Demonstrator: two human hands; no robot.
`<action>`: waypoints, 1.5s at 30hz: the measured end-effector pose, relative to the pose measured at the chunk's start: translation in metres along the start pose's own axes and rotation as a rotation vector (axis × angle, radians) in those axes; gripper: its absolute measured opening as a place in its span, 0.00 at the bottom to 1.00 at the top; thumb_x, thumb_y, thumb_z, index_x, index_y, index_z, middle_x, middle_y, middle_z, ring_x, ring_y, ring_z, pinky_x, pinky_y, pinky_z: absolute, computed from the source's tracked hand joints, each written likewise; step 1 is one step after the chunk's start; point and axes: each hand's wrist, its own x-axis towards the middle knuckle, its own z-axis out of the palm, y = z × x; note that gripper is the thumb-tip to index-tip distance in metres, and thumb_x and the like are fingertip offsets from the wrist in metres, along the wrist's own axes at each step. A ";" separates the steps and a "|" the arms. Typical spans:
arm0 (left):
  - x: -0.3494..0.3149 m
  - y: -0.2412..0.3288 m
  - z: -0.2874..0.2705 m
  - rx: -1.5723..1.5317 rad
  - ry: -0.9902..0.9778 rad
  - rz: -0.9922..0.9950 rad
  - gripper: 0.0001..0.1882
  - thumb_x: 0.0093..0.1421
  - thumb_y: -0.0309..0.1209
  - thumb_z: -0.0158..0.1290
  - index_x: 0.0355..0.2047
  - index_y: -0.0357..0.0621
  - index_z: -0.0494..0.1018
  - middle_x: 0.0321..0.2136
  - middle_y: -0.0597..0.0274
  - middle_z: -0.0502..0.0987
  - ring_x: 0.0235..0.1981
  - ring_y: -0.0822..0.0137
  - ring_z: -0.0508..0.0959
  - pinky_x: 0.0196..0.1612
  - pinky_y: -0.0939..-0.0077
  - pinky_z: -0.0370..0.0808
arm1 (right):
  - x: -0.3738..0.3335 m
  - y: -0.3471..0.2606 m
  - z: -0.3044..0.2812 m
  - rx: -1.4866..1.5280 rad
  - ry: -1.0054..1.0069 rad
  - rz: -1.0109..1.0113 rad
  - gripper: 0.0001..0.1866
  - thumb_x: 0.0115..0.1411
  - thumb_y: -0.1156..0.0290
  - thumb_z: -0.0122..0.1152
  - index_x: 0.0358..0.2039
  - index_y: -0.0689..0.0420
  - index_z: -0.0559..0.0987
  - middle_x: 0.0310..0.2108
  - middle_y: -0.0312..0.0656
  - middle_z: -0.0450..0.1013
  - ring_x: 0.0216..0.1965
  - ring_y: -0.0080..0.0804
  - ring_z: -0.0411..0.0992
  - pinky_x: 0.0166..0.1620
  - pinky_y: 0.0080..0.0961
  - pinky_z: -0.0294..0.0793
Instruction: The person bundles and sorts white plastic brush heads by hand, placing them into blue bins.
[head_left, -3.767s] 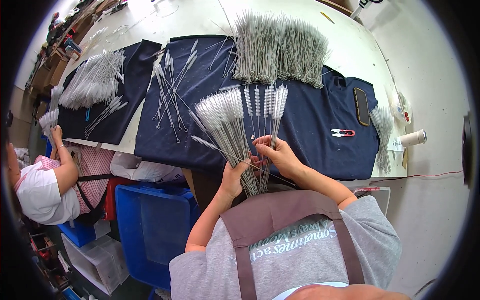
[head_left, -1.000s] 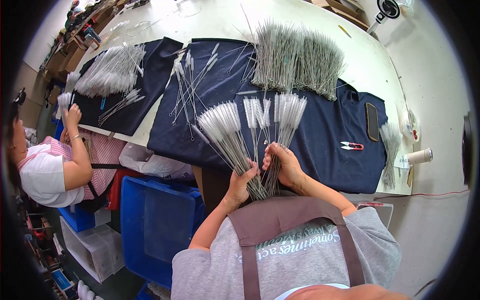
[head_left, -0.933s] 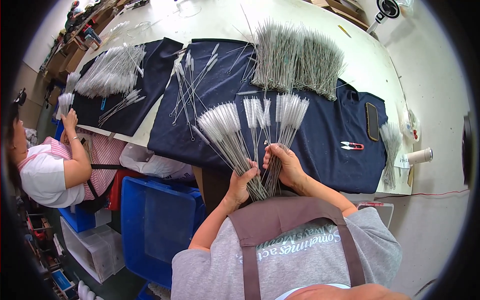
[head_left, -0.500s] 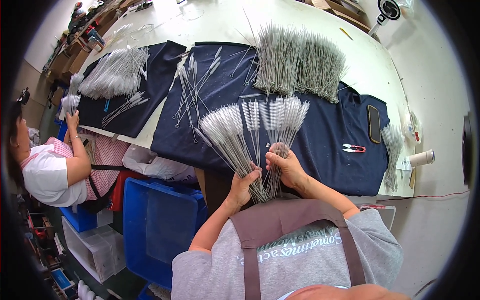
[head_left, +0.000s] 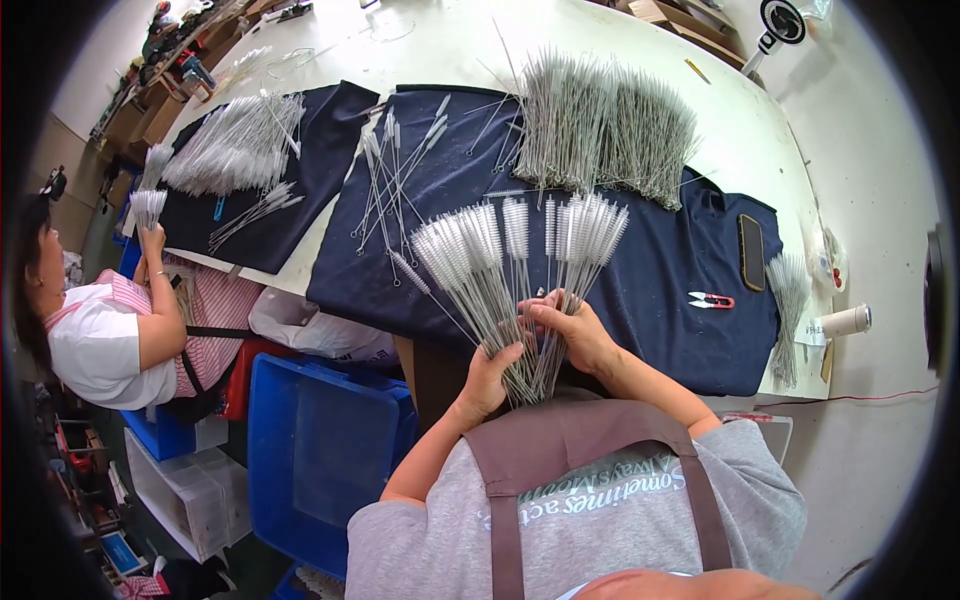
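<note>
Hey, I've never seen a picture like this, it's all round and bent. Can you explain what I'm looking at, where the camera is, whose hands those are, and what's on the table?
The camera sits on a person's head and looks down through a very wide lens, which bends straight edges near the rim. The two arms coming up from the bottom belong to that person. The left hand grips the wire stems of a fanned bunch of thin white bristle brushes, and the right hand fingers the stems just above it. In front lies a white table covered with dark blue cloths. On them are loose brushes, a big heap of grey wire pieces, a dark phone and small red-handled snips. At the left, another person holds up a smaller bunch of brushes.
</note>
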 end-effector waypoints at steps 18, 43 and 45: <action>-0.002 0.003 0.009 0.010 -0.050 0.003 0.20 0.57 0.26 0.47 0.51 0.37 0.63 0.44 0.56 0.71 0.46 0.65 0.71 0.50 0.69 0.69 | 0.000 -0.012 0.000 -0.046 -0.014 0.118 0.12 0.51 0.70 0.64 0.34 0.55 0.70 0.26 0.32 0.68 0.25 0.26 0.69 0.30 0.29 0.75; 0.002 -0.007 0.009 0.347 0.151 0.153 0.14 0.56 0.23 0.51 0.43 0.37 0.67 0.37 0.64 0.73 0.38 0.75 0.72 0.45 0.79 0.68 | 0.004 0.002 -0.009 -0.104 -0.037 -0.079 0.11 0.50 0.76 0.64 0.24 0.55 0.68 0.26 0.37 0.72 0.23 0.23 0.70 0.28 0.19 0.72; 0.001 -0.008 0.006 0.344 0.102 0.132 0.15 0.57 0.26 0.51 0.44 0.37 0.67 0.38 0.63 0.73 0.39 0.75 0.72 0.46 0.79 0.67 | -0.002 -0.004 -0.002 -0.043 -0.015 -0.062 0.09 0.50 0.76 0.63 0.25 0.55 0.69 0.26 0.36 0.71 0.24 0.22 0.70 0.29 0.18 0.72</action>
